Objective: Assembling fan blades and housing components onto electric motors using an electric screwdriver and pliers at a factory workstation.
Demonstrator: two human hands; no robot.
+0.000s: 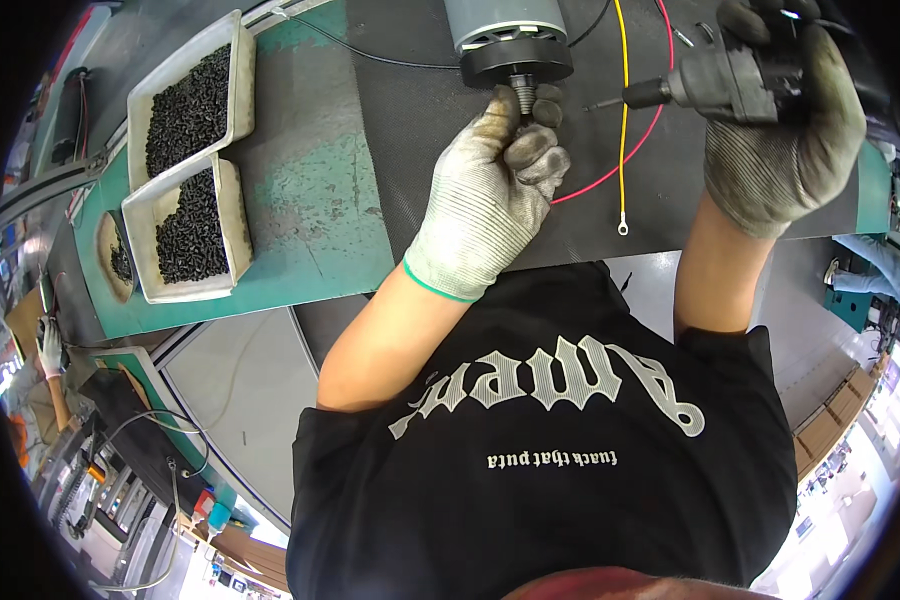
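Motor is at the far side of the bench, on the black mat, black end cap and threaded shaft facing the wearer. Left hand, gloved, is closed around the shaft's near end, thumb on one side, fingertip on the other. Can't tell if a small part is in that pinch too. Right hand, also gloved, grips a power screwdriver; its bit points left toward the shaft, tip apart from everything.

Step in hand looks like fastener work at the shaft end: one hand steadying or placing, driver at the ready. No bit contact yet. Next move, my read: bit lies across the shaft axis, so driving into the cap face would need the tool swung in line, left fingers clear of the tip.

Watch the yellow wire and red wire; both run close to the bit. Yellow's ring terminal hangs loose from its near end. Black screws sit in two white bins at left, a round dish beside them.
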